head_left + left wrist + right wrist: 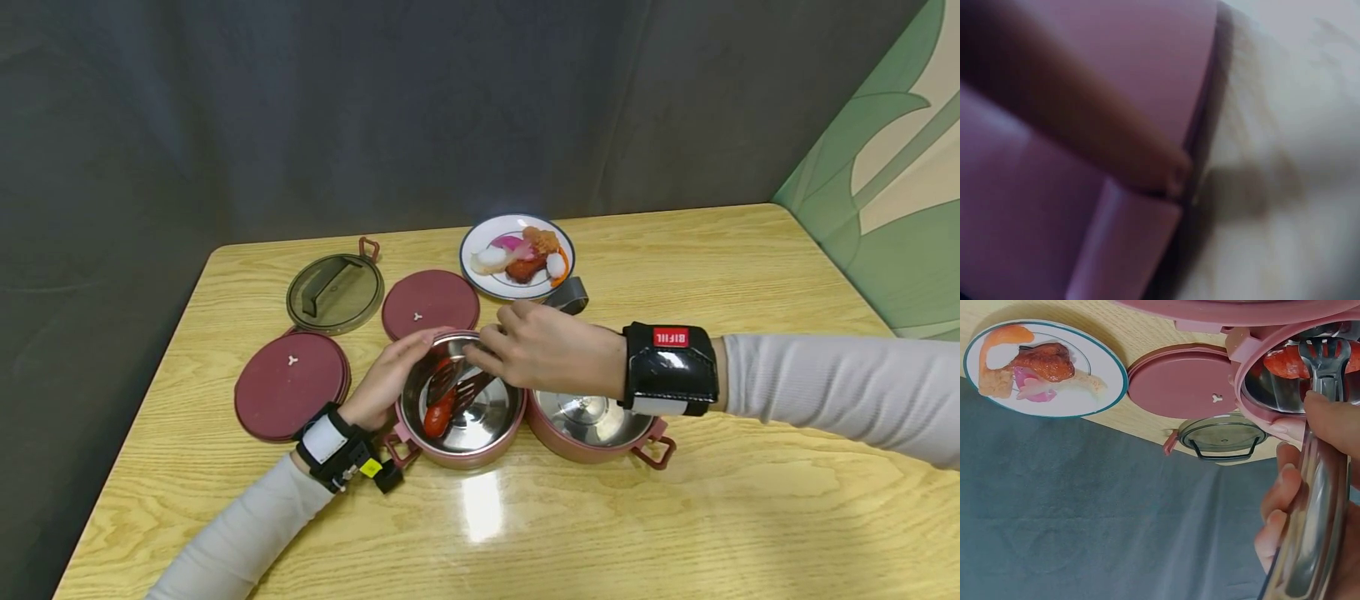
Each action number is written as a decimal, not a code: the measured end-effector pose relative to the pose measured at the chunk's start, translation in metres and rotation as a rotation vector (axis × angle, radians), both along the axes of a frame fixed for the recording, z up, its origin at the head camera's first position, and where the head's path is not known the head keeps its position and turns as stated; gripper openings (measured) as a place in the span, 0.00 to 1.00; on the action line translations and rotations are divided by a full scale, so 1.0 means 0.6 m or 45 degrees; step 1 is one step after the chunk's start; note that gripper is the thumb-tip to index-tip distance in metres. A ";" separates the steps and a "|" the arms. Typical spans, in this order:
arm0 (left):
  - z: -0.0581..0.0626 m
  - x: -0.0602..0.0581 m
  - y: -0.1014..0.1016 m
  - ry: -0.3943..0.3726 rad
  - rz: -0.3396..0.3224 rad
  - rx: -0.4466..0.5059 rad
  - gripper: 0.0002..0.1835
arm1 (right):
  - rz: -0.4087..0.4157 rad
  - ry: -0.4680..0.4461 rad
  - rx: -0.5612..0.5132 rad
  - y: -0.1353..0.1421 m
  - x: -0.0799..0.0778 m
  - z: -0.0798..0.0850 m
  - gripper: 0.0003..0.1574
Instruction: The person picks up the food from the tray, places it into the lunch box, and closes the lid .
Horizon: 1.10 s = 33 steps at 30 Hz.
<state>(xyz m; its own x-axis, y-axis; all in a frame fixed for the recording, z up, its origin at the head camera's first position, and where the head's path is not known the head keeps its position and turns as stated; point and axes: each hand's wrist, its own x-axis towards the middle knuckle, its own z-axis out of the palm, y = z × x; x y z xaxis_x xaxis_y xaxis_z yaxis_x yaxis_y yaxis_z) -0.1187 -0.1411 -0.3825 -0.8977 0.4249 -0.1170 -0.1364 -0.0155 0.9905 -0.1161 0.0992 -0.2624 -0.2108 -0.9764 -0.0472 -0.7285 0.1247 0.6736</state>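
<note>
Metal tongs with fork-like tips point(1327, 359) are held by my right hand point(543, 346), their bent end point(567, 296) sticking out behind it. Those tips reach down into the left pink pot point(463, 458), which is steel inside. A red sausage point(438, 415) lies in that pot, its upper end overlapped by the tongs' tips. My left hand point(393, 371) rests against the pot's left side, fingers extended along the rim. Close up in the left wrist view, the pink pot wall point(1147, 56) and a handle point(1125, 240) are blurred.
A second pink pot point(581, 446) stands directly right of the first. Behind them is a plate point(480, 284) of assorted food. Left and behind lie a maroon lid point(442, 300), stacked maroon lids point(277, 392) and a see-through lid point(356, 296). A dark curtain point(420, 117) hangs behind the table.
</note>
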 end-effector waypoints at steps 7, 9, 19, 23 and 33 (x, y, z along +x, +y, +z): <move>0.000 0.001 0.000 0.001 -0.001 0.009 0.26 | 0.012 0.036 0.000 -0.008 -0.001 -0.001 0.26; -0.001 0.000 0.000 0.009 0.000 0.004 0.26 | 0.012 0.045 0.006 -0.010 -0.001 0.000 0.26; 0.000 0.001 0.000 0.028 0.009 -0.029 0.25 | 0.001 0.052 0.060 -0.020 -0.003 0.005 0.26; -0.001 0.001 0.000 0.026 0.018 -0.039 0.25 | -0.011 0.035 0.081 -0.024 -0.003 0.009 0.25; -0.002 0.001 0.001 0.036 0.014 -0.038 0.25 | -0.034 0.028 0.119 -0.027 -0.001 0.014 0.26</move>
<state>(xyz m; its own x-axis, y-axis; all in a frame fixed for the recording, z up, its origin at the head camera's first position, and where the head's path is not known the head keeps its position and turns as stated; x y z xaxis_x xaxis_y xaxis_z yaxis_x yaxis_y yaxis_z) -0.1181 -0.1407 -0.3834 -0.9055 0.4114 -0.1041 -0.1085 0.0127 0.9940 -0.1165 0.0831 -0.2540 -0.2384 -0.9621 -0.1328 -0.7104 0.0795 0.6993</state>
